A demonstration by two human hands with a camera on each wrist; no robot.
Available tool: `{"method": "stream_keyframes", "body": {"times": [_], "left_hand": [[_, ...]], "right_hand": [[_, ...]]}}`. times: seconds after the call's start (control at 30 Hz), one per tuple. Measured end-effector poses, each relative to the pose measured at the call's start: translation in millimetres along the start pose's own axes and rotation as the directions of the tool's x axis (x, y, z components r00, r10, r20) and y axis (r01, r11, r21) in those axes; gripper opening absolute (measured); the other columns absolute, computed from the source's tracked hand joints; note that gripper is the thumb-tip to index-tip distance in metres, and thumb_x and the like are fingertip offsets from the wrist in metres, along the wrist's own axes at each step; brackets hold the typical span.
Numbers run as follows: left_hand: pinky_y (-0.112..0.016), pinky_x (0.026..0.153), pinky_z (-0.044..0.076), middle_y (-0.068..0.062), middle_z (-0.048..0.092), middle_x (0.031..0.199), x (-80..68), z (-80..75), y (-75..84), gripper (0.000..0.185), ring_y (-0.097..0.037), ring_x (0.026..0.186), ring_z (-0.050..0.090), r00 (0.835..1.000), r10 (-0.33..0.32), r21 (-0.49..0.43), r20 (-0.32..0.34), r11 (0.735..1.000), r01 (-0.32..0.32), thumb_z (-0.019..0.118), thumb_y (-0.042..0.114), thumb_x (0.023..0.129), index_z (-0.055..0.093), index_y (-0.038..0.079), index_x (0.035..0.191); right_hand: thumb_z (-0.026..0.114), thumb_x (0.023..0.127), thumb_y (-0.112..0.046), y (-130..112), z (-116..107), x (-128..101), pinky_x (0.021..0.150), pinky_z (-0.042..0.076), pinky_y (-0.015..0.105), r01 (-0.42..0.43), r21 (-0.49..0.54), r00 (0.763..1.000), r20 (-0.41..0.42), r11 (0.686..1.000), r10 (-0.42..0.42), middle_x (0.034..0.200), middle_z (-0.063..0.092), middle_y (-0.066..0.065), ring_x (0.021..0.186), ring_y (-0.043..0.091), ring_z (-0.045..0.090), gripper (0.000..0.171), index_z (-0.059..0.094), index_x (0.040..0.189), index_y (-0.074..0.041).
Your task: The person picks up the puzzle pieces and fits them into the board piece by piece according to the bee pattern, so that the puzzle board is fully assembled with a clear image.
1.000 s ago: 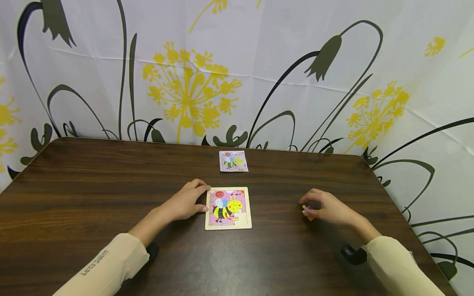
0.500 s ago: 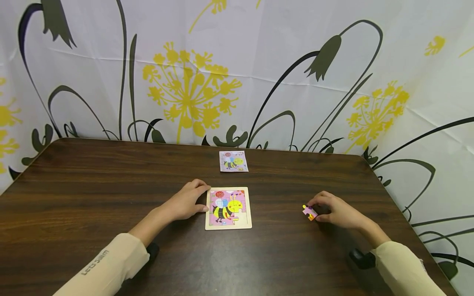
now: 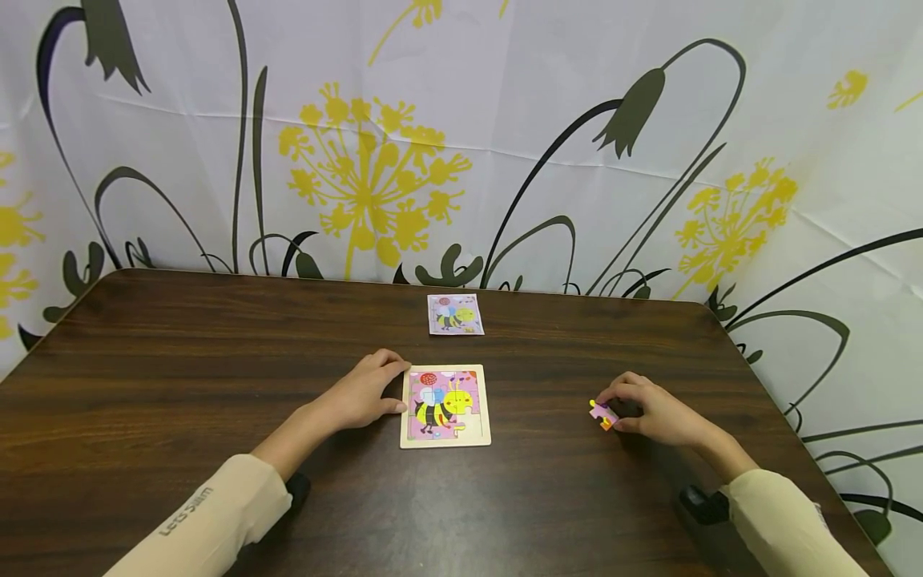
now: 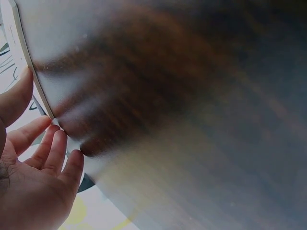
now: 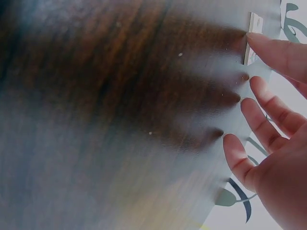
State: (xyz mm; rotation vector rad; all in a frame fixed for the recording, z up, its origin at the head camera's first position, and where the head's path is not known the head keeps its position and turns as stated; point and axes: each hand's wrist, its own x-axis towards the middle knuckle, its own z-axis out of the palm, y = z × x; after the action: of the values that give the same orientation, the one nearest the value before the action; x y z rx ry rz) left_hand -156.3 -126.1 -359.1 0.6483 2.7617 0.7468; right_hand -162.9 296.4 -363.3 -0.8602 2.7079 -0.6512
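Note:
In the head view, a square wooden jigsaw puzzle (image 3: 440,405) with a yellow bee picture lies mid-table, with a bare gap at its lower right. My left hand (image 3: 364,390) rests at its left side, thumb and index fingertip touching the frame. The left wrist view shows that hand's (image 4: 36,177) fingers lightly bent, the thumb against the pale frame edge (image 4: 26,57). Farther right lies a pink puzzle piece (image 3: 602,414) with yellow and orange parts. The right hand (image 3: 659,413) is beside it, thumb and index at its right edge; its fingers (image 5: 261,124) look relaxed in the right wrist view.
A printed picture card (image 3: 455,314) of the same bee lies behind the puzzle on the dark wooden table (image 3: 216,344). A flower-patterned cloth (image 3: 548,104) hangs beyond the table's back and right edges.
My right hand has drawn back to the right from over the puzzle piece, which now shows more fully. It has barely moved since half a second ago. The left hand stays at the frame.

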Motion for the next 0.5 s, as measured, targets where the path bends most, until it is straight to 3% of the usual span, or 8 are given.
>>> {"method": "stream_keyframes", "body": {"times": [0.5], "left_hand": [[-0.048,0.093,0.036,-0.021,0.043,0.123,-0.2,0.3,0.2,0.053,-0.037,0.115,0.039,1.000,-0.004,-0.003,0.001,1.000,0.004,0.068,0.015,0.082,0.048,-0.007,0.126]], "right_hand": [[0.074,0.076,-0.010,-0.2,3.5,2.4,0.078,0.039,0.038,0.016,-0.022,0.999,-0.050,1.000,-0.017,0.098,0.051,-0.003,0.091,0.020,0.047,0.022,0.062,0.094,-0.014]]}}
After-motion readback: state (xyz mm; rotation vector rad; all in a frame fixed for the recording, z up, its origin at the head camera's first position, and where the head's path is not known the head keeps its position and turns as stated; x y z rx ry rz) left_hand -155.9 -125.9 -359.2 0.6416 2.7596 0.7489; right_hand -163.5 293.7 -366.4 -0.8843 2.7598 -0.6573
